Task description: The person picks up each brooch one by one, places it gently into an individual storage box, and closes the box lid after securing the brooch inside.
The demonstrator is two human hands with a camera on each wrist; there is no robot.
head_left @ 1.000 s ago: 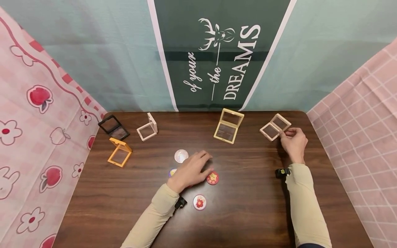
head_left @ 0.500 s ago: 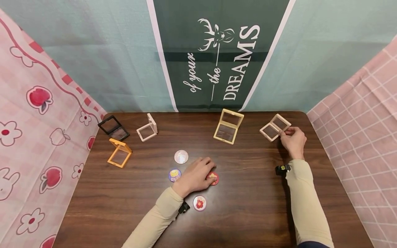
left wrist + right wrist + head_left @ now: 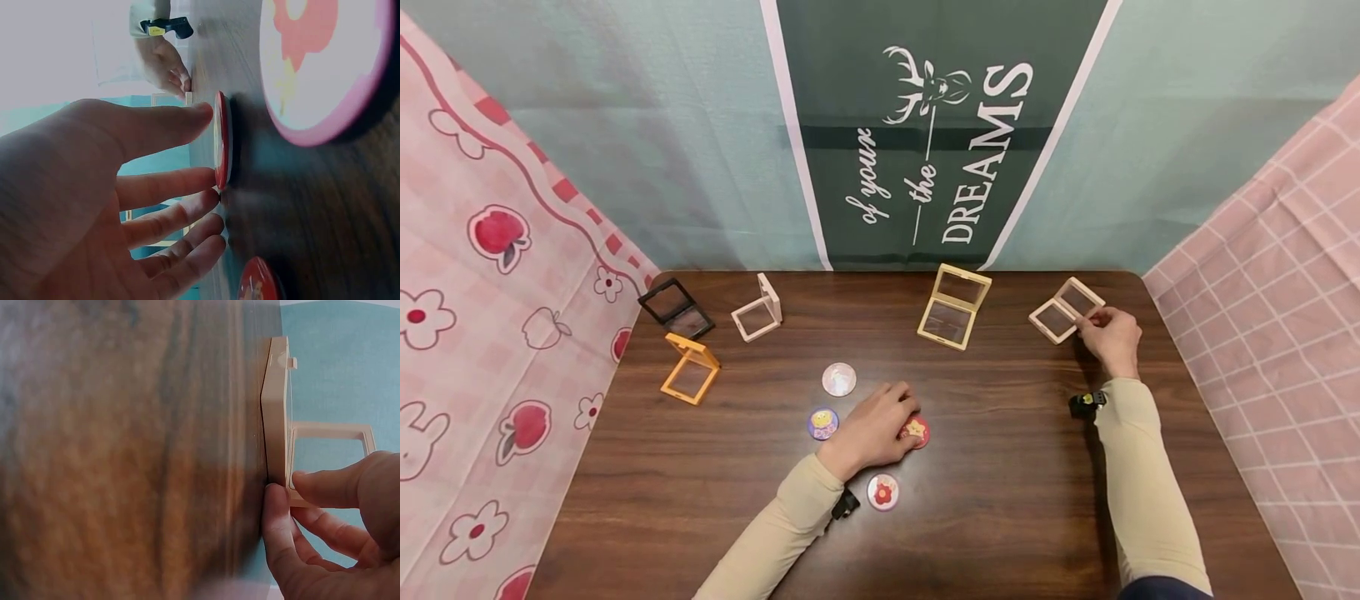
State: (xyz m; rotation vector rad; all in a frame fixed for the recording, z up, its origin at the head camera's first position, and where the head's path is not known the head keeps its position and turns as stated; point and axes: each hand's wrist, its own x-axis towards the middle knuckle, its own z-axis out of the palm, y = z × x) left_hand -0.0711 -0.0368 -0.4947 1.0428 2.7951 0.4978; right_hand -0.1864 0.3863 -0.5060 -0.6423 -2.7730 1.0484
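Observation:
My left hand reaches over a red button badge with a yellow star, which lies on the wooden table. In the left wrist view its fingers are fairly straight; the index fingertip touches the badge's edge and the thumb tip is close over its face. My right hand pinches the hinge-side corner of a beige hinged display frame between thumb and index finger. That frame stands opened out at the table's back right, with clear film in both halves. Another red badge shows low in the left wrist view, hidden by the hand in the head view.
Around the left hand lie a pale pink badge, a purple-blue badge and a red-flower badge. Opened frames stand along the back: yellow, white, black and orange. Curtains surround the table.
My left hand has moved slightly right, bringing its thumb and index finger over the star badge and uncovering the purple-blue badge. My right hand keeps its hold on the beige frame.

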